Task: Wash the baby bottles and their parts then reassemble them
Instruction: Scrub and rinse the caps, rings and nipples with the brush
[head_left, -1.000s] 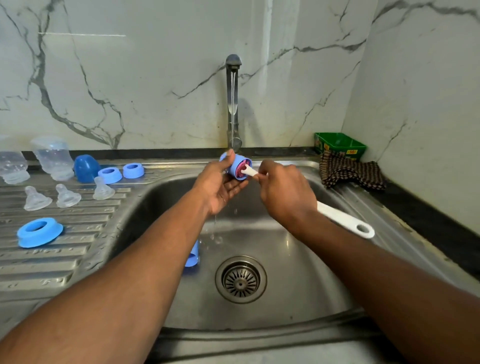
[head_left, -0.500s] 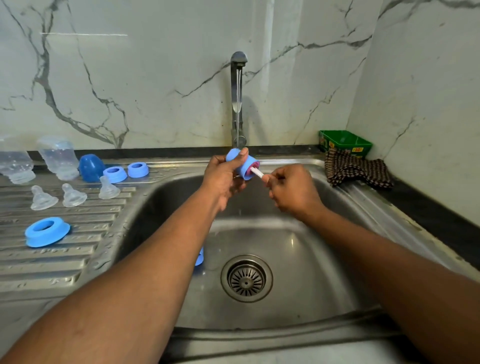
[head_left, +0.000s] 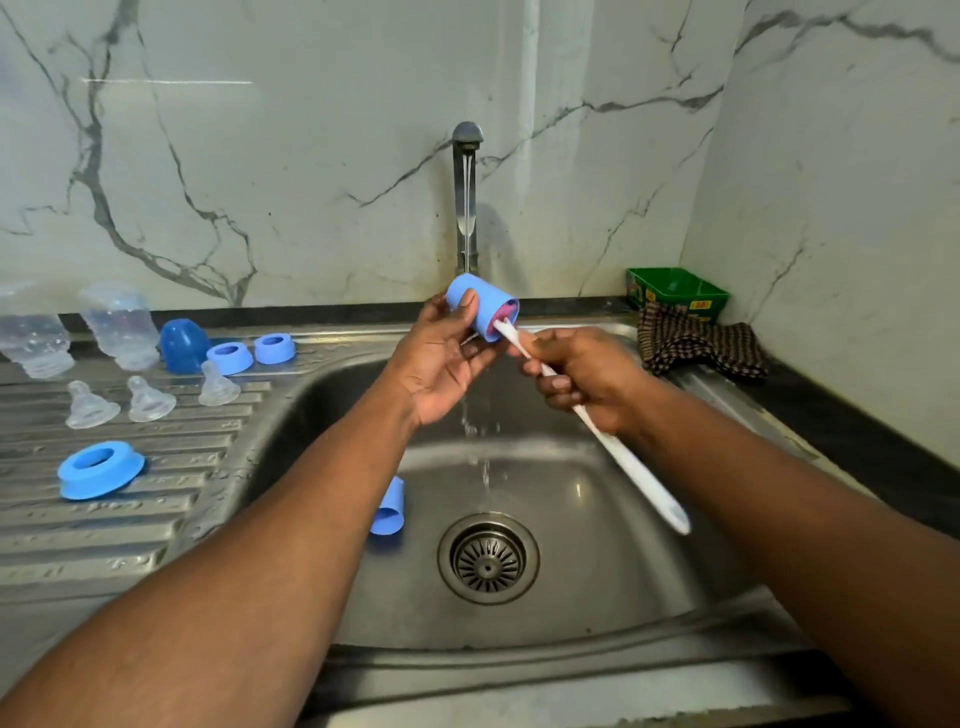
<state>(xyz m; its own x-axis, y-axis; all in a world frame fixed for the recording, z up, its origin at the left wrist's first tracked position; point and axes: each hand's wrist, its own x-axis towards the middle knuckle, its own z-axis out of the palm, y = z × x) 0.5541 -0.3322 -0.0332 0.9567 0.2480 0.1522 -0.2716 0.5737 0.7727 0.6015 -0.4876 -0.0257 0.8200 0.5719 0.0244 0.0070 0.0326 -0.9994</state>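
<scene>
The white brush (head_left: 597, 431) has tilted since half a second ago, its long handle now trailing down past the right wrist; its pink head sits inside the blue cap (head_left: 483, 306), held under the tap (head_left: 466, 197) above the sink (head_left: 623, 597); the left hand (head_left: 441, 364) grips the cap with thumb and fingers curled; the right hand (head_left: 587, 379) is clenched round the brush; a second blue cap (head_left: 388, 506) lies in the basin.

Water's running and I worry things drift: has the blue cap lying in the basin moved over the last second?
No. The blue cap lies as before, just left of the drain, with the same gap between them.
</scene>
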